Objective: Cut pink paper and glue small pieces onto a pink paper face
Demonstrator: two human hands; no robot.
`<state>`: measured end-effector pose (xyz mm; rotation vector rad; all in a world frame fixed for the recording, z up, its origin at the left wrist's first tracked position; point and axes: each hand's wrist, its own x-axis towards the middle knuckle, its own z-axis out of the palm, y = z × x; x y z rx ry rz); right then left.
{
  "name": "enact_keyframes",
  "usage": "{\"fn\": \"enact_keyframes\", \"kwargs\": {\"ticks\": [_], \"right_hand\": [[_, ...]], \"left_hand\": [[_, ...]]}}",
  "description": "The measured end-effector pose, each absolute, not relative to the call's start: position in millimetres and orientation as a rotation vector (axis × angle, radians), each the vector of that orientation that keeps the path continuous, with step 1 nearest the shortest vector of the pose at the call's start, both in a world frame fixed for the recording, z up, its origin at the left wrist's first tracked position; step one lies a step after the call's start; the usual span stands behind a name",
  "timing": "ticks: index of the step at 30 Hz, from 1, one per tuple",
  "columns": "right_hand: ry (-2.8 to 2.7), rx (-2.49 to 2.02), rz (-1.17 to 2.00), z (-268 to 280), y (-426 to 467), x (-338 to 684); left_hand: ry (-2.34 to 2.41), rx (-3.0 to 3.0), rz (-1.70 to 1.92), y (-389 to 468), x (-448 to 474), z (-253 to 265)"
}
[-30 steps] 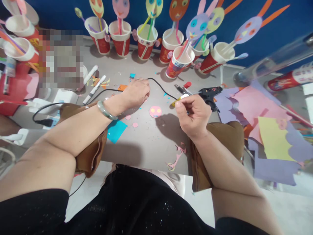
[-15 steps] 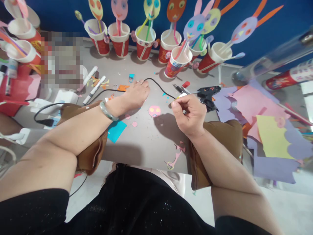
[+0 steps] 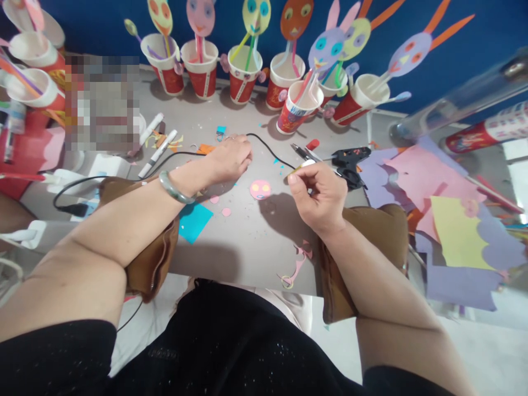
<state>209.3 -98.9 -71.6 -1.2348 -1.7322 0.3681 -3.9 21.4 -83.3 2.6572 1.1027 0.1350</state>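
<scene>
My left hand [image 3: 231, 158], with a jade-like bangle at the wrist, is low over the table beside orange paper scraps [image 3: 206, 149]. Its fingers are curled together, and their tips are partly hidden, so any small thing in them does not show. On the right, thumb and index finger of my right hand [image 3: 318, 195] pinch something small with a yellowish edge, too small to name. Between the hands lies a pink paper face [image 3: 260, 190] with yellow eyes and a blue mouth. Pink paper dots [image 3: 226, 212] and a blue paper piece [image 3: 195, 223] lie nearer me.
Red paper cups [image 3: 243, 82] with paper faces on straws line the back. A black glue gun [image 3: 350, 165] lies beyond my right hand, its cable [image 3: 270, 149] crossing the table. White markers [image 3: 158, 153] are at left; coloured paper sheets [image 3: 457, 228] at right. Brown cushions [image 3: 373, 234] support both forearms.
My left hand has turned slightly, its fingers curling further in. The right hand keeps its pinch in nearly the same place. The paper face has not moved on the table.
</scene>
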Motion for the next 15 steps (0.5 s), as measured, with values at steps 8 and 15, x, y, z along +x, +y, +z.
{"fn": "enact_keyframes", "kwargs": {"ticks": [8, 15], "right_hand": [[-1.883, -1.212, 0.437, -69, -96, 208], [-1.757, -1.196, 0.340, -60, -96, 215]], "left_hand": [[1.111, 2.599, 0.072, 22, -4, -77], [1.008, 2.619, -0.139, 17, -13, -57]]}}
